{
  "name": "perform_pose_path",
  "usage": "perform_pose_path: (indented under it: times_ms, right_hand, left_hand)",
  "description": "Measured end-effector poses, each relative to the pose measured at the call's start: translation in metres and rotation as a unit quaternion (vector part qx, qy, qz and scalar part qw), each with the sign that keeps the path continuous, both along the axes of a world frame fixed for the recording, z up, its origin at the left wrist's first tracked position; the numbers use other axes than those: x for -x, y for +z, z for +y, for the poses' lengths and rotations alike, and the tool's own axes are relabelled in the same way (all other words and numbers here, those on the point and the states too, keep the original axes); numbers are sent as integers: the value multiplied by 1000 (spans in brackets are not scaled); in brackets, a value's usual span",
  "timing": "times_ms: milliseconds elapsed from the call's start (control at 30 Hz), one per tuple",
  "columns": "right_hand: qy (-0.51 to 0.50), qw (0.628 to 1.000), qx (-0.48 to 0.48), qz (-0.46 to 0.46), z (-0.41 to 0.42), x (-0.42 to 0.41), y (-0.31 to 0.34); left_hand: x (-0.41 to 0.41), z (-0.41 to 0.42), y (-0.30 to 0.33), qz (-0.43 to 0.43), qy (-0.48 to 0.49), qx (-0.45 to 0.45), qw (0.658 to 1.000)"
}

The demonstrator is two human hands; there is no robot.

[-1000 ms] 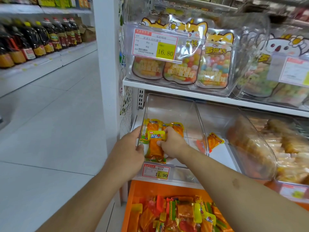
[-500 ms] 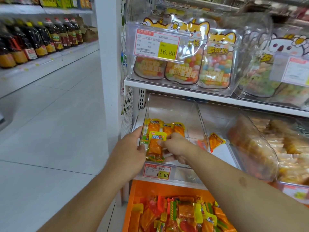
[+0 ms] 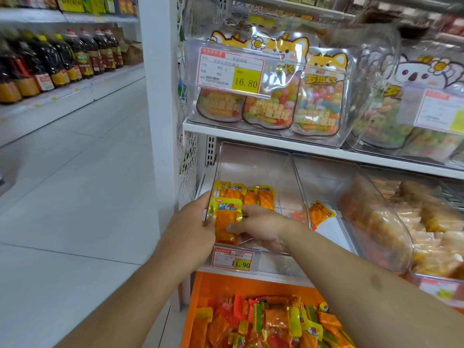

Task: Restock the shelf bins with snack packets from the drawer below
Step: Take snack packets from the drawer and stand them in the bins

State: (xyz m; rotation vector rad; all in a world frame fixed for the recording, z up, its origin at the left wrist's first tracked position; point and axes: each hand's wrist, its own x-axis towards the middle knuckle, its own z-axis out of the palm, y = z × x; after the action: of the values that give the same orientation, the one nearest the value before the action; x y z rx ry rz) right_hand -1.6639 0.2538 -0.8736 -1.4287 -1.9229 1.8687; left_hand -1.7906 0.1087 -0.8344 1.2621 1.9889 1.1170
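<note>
A clear shelf bin (image 3: pixel 283 172) on the lower shelf holds a few orange-and-yellow snack packets (image 3: pixel 247 194) at its front left. My left hand (image 3: pixel 192 227) grips the bin's left front corner, thumb at the rim. My right hand (image 3: pixel 261 227) reaches into the bin front and holds one upright packet (image 3: pixel 227 219) with a yellow top against the bin's left wall. Below, the open orange drawer (image 3: pixel 200 287) is filled with several mixed snack packets (image 3: pixel 271 322).
A single packet (image 3: pixel 320 213) lies in the neighbouring clear bin. Further right, a bin of pale wrapped snacks (image 3: pixel 401 222). The upper shelf carries bins of candy bags (image 3: pixel 276 101). Price tag 11.90 (image 3: pixel 233 259) sits under my hands. Oil bottles (image 3: pixel 62 61) line the aisle at left.
My right hand has shifted lower and slightly right along the packet, fingers now spread over its lower part. The left hand stays on the bin corner.
</note>
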Motion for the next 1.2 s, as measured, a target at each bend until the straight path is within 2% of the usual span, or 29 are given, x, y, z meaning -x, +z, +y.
perform_pose_path:
  times_ms: [133,367,567,700,800,967,1067,1200]
  right_hand:
    - [5,1000,-23,20,-3,-2,9]
    - [-74,993,-5,87,8,-5,18]
    - [-37,996,-78,-23,4,4,-13]
    - [-23,993,-104,-55,8,5,-9]
    - [-20,995,-82,-59,11,2,-9]
    - [-51,995,-78,16,7,-1,5]
    - [-79,986,-120,88,0,-10,28]
    - [-41,972,-117,199,-19,-36,64]
  left_hand:
    - [0,-1,0,-2,-6,1,1000]
    - [1,0,0,-10,-2,7,1000]
    - [1,-2,0,-12,-6,2,1000]
    - [2,-2,0,-4,-9,0,1000]
    - [2,-3,1,-3,-14,-4,1000]
    - [3,-2,0,36,-12,6,999]
    - [2,0,5,77,6,-43,996]
    - [-13,2,21,143,-4,-105,984]
